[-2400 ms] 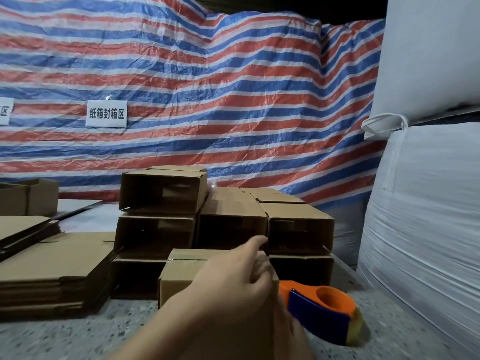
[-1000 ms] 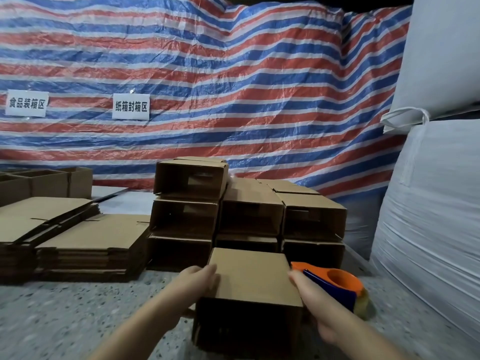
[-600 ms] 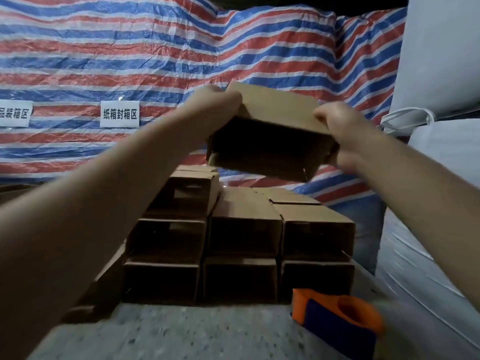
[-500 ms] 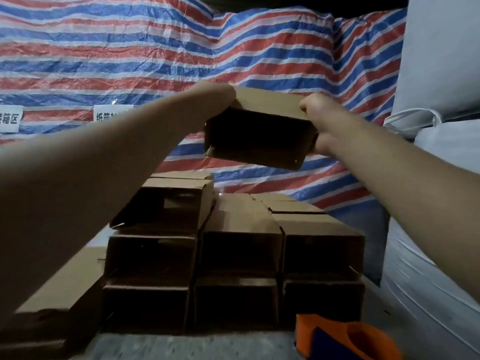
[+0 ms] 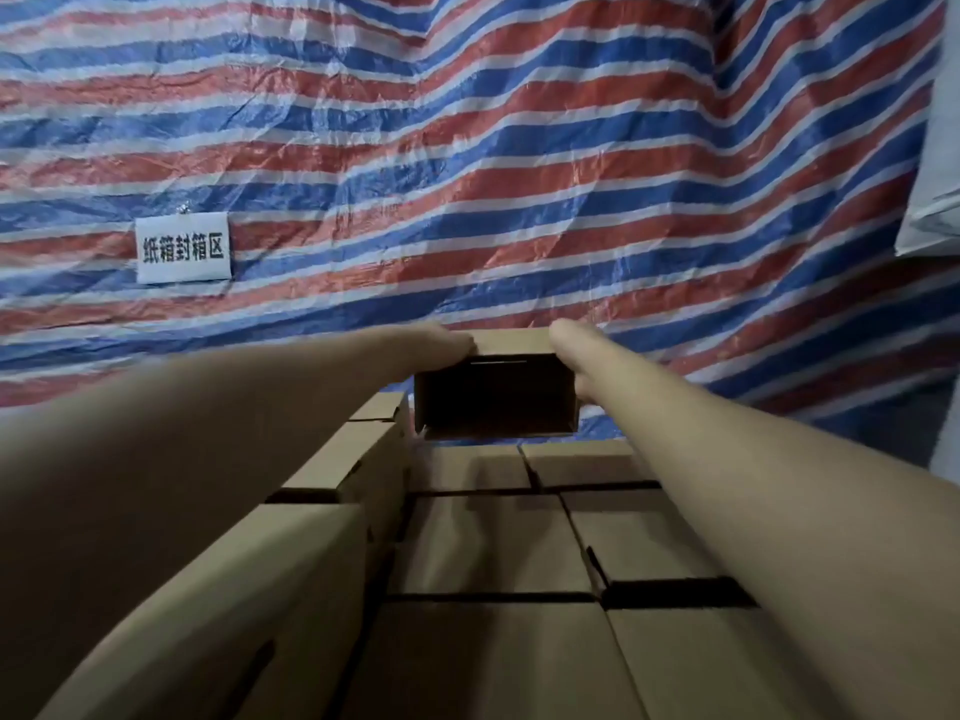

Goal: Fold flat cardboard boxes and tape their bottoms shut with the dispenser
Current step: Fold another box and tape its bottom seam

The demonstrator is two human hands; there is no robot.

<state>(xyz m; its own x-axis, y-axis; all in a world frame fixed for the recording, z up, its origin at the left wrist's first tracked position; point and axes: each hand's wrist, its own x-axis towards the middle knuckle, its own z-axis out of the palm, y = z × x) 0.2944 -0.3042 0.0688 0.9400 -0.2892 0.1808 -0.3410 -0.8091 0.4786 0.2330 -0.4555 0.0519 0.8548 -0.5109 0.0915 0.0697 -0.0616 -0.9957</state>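
A folded cardboard box (image 5: 496, 394) lies on its side with its open mouth facing me, held far out at arm's length over the back of a stack of finished boxes (image 5: 493, 543). My left hand (image 5: 441, 348) grips its top left corner. My right hand (image 5: 571, 350) grips its right side, fingers wrapped over the top edge. The box's underside sits just above or on the rearmost boxes; I cannot tell which. The tape dispenser is out of view.
A taller column of boxes (image 5: 358, 470) rises at the left of the stack. A red, white and blue striped tarp (image 5: 467, 174) hangs close behind, with a white paper sign (image 5: 183, 247) on it. A white bulk bag (image 5: 935, 210) edges in at the right.
Both hands lifted the box from the floor, carried it forward over the stack and lowered it toward the back row. My view moved in closer, and the dispenser dropped out of frame.
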